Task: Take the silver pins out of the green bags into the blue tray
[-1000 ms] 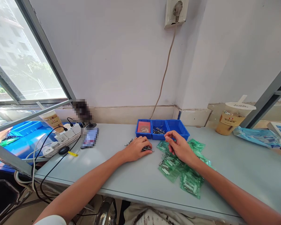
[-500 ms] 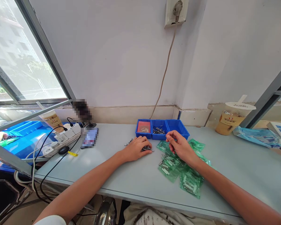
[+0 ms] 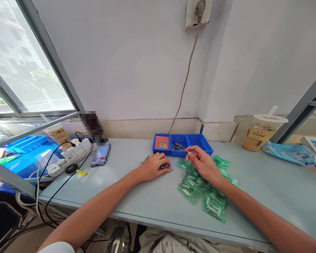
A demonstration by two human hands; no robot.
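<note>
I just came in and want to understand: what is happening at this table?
A person works with bare hands at a grey table. The left hand lies over a small heap of metal pins; whether it grips them is unclear. The right hand pinches one thin pin above a spread of green packets, just before a blue tray whose middle compartment holds more pins.

Iced drink cup (image 3: pixel 260 137), white power strip (image 3: pixel 73 154), wall socket (image 3: pixel 197 14), window (image 3: pixel 21 70)
</note>
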